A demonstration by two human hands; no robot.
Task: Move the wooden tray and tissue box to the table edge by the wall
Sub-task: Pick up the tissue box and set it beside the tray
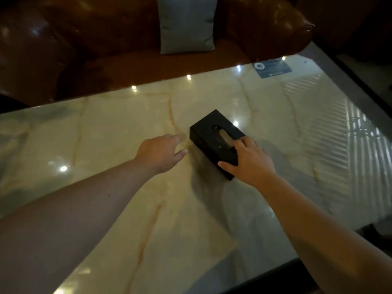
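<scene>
A black tissue box (pixel 209 132) lies at an angle near the middle of the glossy marble table (pixel 106 128), its slot facing up. My right hand (pixel 249 161) grips the box's near end, thumb on the left side and fingers over the top. My left hand (pixel 162 151) hovers just left of the box with fingers spread, holding nothing and not touching it. No wooden tray is in view.
A brown leather sofa (pixel 254 28) with a grey cushion (pixel 187 24) runs along the table's far edge. A dark printed card (pixel 272 68) lies at the far right corner. The table's right edge (pixel 347 77) meets a dark frame.
</scene>
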